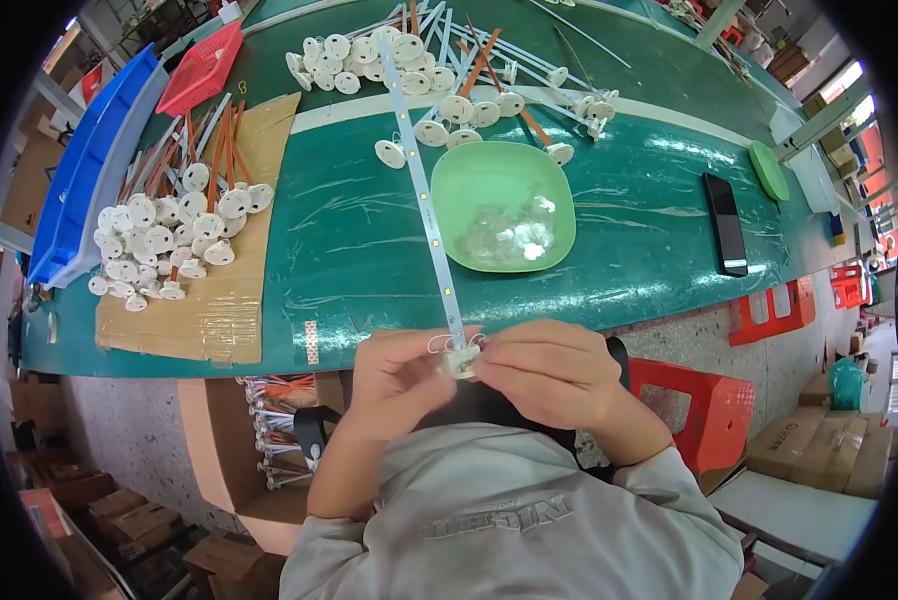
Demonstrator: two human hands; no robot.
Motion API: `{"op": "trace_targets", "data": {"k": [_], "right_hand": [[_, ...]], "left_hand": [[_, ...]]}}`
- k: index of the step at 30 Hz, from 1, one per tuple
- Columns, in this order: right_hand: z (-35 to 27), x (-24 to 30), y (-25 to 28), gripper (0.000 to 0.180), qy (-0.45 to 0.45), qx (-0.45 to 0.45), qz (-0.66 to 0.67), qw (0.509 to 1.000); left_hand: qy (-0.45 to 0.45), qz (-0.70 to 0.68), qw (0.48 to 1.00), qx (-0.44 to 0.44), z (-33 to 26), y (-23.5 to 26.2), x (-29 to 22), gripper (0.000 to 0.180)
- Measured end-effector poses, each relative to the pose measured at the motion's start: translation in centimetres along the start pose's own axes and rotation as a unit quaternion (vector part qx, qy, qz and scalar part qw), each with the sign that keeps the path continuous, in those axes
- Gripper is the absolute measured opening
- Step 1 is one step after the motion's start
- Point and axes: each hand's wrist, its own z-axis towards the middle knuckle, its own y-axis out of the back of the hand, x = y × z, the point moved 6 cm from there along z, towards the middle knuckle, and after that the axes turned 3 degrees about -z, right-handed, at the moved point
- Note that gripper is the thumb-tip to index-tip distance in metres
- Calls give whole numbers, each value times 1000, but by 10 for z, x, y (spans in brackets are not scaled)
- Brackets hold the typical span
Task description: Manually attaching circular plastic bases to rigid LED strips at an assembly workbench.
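White plastic discs (164,245) on thin rods, heaped on a sheet of brown cardboard (224,320), mark the far left of the green bench (649,250); they lie well apart from my hands. My left hand (394,375) sits at the near edge of the bench, fingers curled inward, thumb and forefinger pinching the left side of a small white fitting (461,360). That fitting lies between my two hands, touching both, just above my grey sleeves. From it a long white LED strip (421,185) runs away from me, up and slightly leftward across the bench, its far end reaching into a second pile of white discs (369,60) at the back. The strip's long axis thus points almost straight away from the grip, with the near end held at the fitting and the rest resting on the bench. Both hands are equally close to the near end; neither is near the far end. Right of the strip, and just beside it, stands a pale green dish (559,170) with small clear pieces in it, nearer to my right hand than to my left. My right hand (549,370) closes on the fitting from the right, fingertips bent tightly over it. Further right a dark phone (725,225) lies flat, well apart.
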Motion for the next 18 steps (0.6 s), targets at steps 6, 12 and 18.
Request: {"op": "trace_targets", "data": {"k": [6, 12, 18], "right_hand": [[19, -23, 6, 16, -57, 152, -78, 984], [38, -116, 12, 14, -210, 185, -202, 938], [39, -147, -28, 13, -273, 374, -131, 877]], "left_hand": [[24, 56, 998, 16, 7, 21, -7, 35], [83, 70, 994, 29, 18, 27, -6, 39], [110, 123, 985, 45, 20, 28, -10, 40]]}}
